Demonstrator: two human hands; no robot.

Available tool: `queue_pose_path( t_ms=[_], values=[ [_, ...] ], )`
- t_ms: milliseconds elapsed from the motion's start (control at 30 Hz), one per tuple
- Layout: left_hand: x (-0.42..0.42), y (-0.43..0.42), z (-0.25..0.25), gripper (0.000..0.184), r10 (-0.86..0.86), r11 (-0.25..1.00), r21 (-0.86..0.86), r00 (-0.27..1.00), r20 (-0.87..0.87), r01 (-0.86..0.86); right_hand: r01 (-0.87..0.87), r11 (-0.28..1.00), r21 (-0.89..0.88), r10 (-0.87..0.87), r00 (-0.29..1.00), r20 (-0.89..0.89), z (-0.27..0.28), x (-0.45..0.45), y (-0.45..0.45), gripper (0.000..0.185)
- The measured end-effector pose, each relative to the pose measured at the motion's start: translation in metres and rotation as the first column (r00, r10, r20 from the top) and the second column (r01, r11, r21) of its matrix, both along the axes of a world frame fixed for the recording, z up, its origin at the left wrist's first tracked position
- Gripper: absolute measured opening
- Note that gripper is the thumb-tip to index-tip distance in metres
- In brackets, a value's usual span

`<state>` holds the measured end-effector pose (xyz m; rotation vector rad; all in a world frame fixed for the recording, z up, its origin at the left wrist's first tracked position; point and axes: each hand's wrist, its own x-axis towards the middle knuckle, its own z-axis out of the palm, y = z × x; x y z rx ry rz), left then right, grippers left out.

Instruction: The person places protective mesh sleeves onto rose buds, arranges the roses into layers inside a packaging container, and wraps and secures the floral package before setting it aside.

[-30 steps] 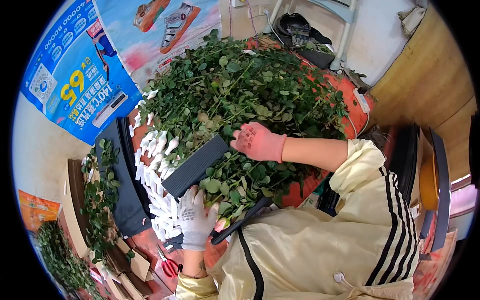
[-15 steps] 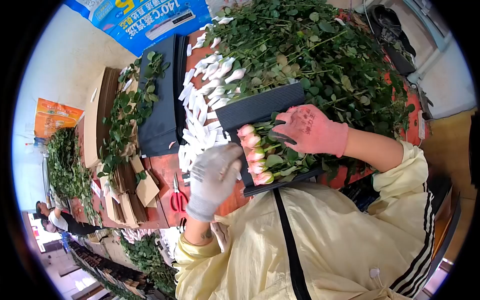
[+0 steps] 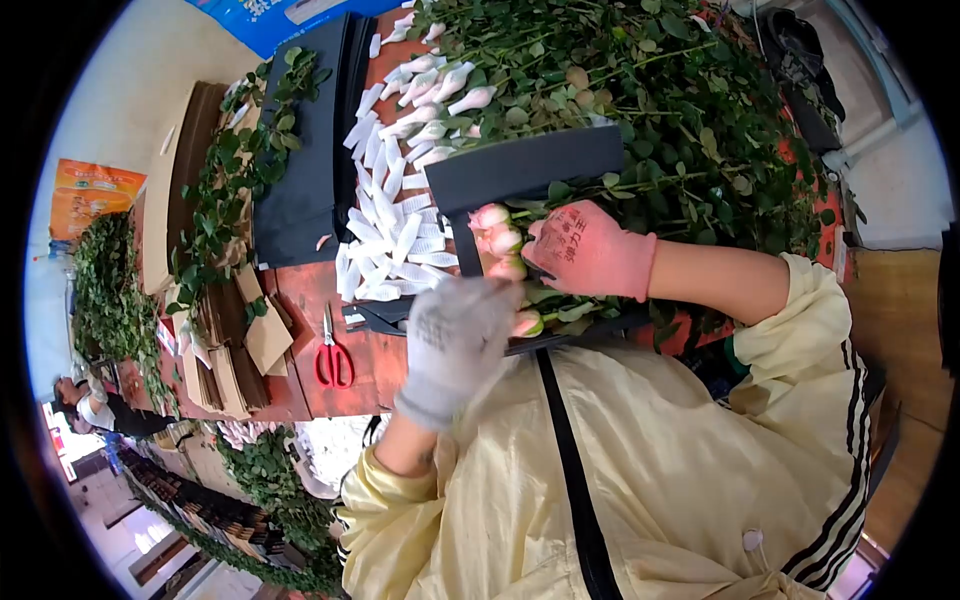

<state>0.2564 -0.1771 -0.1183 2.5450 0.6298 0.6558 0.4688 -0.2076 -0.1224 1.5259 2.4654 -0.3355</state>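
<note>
A row of pink roses lies on dark corrugated card, and its raised black flap stands behind them. My left hand, in a whitish glove, is over the near end of the row, covering some blooms; its fingers are smeared by motion. My right hand, in a pink glove with dark print, rests at the stems just behind the rose heads. Its fingers are curled in, and whatever is under the fingertips is hidden.
White mesh sleeves are heaped left of the card. Red-handled scissors lie nearby. Leafy rose stems fill the far right. Black sheets and brown cardboard are at left. Another person is at far left.
My left hand has moved right, from beside the roses to over their near end. My right hand is closer to the blooms with its fingers more curled. The view has shifted slightly.
</note>
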Motion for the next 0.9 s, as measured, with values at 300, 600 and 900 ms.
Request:
queue_pose_path(
  t_ms=[300,600,900],
  values=[
    [0.003,0.036,-0.031,0.017,-0.164,0.983,-0.099,0.982,-0.093,0.155,-0.030,0.985,-0.169,0.019,0.998,-0.063,0.016,-0.007,-0.038,0.030],
    [0.006,0.029,-0.042,0.015,-0.132,0.987,-0.102,0.990,-0.051,0.127,-0.072,0.954,0.291,0.147,0.958,-0.245,-0.012,-0.016,-0.050,0.023],
    [-0.002,-0.009,-0.023,0.033,0.052,0.996,-0.056,0.979,-0.196,-0.064,-0.023,0.990,0.139,0.040,0.992,-0.121,0.020,-0.011,-0.040,0.028]
  ],
)
